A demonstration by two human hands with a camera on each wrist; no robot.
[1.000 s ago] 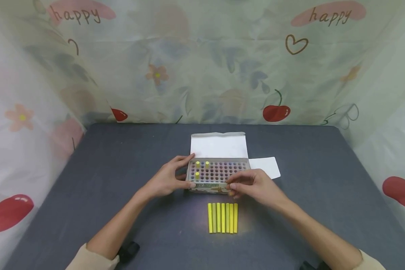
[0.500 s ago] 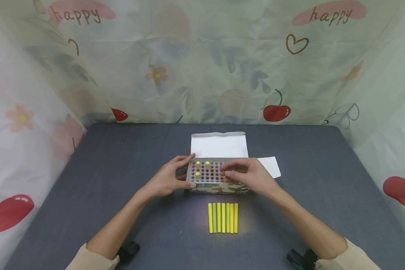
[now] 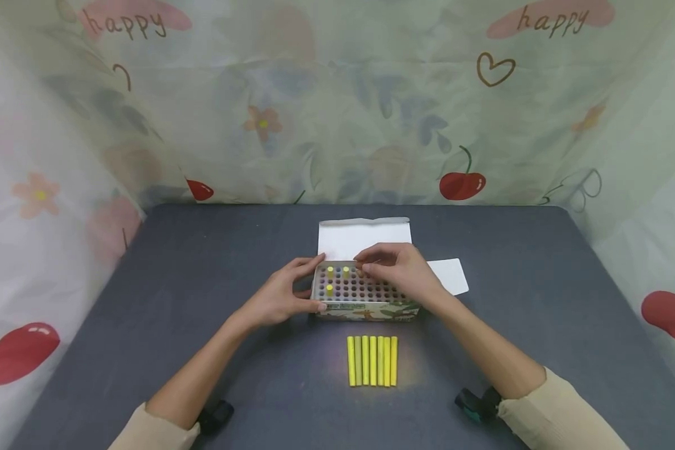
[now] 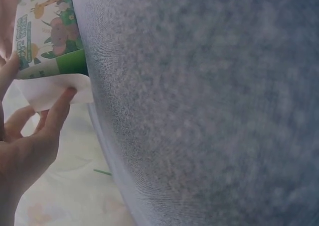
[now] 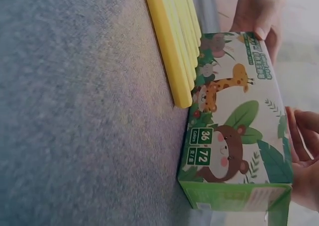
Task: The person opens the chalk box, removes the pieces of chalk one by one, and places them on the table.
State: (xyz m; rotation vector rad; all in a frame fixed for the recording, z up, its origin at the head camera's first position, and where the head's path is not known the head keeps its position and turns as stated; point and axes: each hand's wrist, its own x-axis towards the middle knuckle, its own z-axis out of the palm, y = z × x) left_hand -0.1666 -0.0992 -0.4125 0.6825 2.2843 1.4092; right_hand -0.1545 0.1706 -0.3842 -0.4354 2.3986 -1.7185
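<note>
A printed cardboard chalk box stands in the middle of the table, with rows of round holes on top. Three yellow chalk sticks poke out of holes at its left end. My left hand grips that end, thumb at the front and fingers toward the back. Over the back rows, my right hand pinches what seems a chalk stick, mostly hidden by the fingers. In front of the box lies a row of several yellow chalk sticks, side by side; they also show in the right wrist view.
The box's white lid flap stands up behind the holes. A white side flap sticks out at the box's right end. Dark cloth covers the table, and a printed curtain hangs behind and at both sides.
My right hand has moved from the box's front edge back and leftward over the holes, fingers still pinched. The left hand, the box and the row of chalk sticks have stayed put.
</note>
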